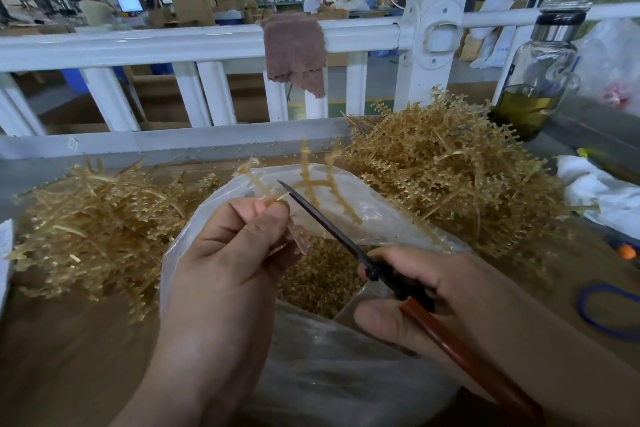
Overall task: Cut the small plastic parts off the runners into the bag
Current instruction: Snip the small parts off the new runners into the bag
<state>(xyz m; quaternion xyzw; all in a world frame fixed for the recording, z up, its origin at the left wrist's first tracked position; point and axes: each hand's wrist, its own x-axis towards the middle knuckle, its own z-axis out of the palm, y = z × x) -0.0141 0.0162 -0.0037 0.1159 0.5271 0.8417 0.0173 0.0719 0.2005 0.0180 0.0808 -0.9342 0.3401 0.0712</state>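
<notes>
— Left hand [225, 253]: state?
— Grasping. Thumb and curled fingers pinch the stem of a tan runner [311, 184] and hold it above the mouth of the bag [346, 374]; its branches point up and away from the person
— Right hand [450, 295]?
— Clenched round the scissors [332, 232]. Fingers wrap the dark pivot end; the red-brown handle runs down towards the lower right corner. The blades show as one dark line, tip up and to the left, just beside the left fingertips and the runner stem
— Location of the cut parts?
— Small parts [318, 277] lie heaped inside the clear bag, below both hands. The bag stands open on the brown table [69, 357]
— Stock?
— One pile of runners [450, 163] lies right of the bag, a second pile [97, 218] left of it, each just beside the bag
— Other items?
— White railing [138, 45] behind the table, with a brown cloth [296, 48] hung over it; a glass bottle [535, 80] holding yellowish liquid at far right; a blue band [602, 308] on the table near the right wrist
</notes>
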